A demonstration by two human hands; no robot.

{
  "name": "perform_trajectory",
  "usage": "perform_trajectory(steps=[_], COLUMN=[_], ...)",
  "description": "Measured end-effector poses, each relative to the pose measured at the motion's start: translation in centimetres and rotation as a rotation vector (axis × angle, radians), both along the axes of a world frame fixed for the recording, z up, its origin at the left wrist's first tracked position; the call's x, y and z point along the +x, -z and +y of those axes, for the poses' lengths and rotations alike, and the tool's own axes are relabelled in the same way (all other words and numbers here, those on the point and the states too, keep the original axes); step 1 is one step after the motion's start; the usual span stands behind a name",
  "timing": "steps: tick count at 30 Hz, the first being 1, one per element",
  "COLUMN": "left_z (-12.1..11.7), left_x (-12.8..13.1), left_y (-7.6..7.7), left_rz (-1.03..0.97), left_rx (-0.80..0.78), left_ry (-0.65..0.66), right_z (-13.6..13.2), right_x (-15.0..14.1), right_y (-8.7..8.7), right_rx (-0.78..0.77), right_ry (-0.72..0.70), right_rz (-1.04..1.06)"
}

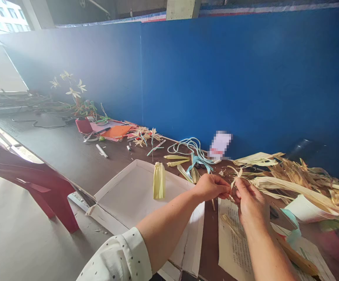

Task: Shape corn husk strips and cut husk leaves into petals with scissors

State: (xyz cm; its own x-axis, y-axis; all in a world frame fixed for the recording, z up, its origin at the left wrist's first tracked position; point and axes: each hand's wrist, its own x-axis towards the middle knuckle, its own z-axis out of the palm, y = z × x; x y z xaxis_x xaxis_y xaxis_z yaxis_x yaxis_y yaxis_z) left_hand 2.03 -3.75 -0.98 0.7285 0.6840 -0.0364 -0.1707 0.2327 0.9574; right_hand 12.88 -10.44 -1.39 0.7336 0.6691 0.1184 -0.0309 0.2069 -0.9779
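Note:
My left hand (212, 188) and my right hand (252, 201) meet over the table at right of centre, fingers pinched. Between them is a small pale piece made of dried corn husk strips (236, 175), its thin ends poking up above the fingertips. Both hands appear to grip it; its lower part is hidden by my fingers. Below my hands lies a printed sheet (231, 249) with husk scraps on it. Left of them, a shallow white cardboard box lid (122, 191) holds a flat yellowish-green husk piece (159, 183).
Dried husks (292, 171) pile up at right, by a white cup (304, 208). Light-blue cord (197, 144) and ribbon (200, 160) lie behind my hands. Husk flowers (146, 136) rest farther left. A blue partition (231, 78) backs the table; a dark red chair (52, 195) stands left.

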Motion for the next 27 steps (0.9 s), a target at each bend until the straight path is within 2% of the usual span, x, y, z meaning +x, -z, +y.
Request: perform_trajectory(steps=[7, 17, 27], left_z=[-0.02, -0.14, -0.05], left_x=[-0.14, -0.13, -0.08], left_y=[-0.18, -0.28, -0.04], left_rz=[0.048, 0.071, 0.095], left_rx=[0.064, 0.088, 0.13], left_ry=[-0.009, -0.015, -0.013], right_z=[-0.31, -0.54, -0.61], right_x=[-0.02, 0.06, -0.15], right_y=[0.04, 0.06, -0.18], right_rx=[-0.065, -0.168, -0.14], right_ry=[0.095, 0.162, 0.156], right_rz=[-0.111, -0.216, -0.17])
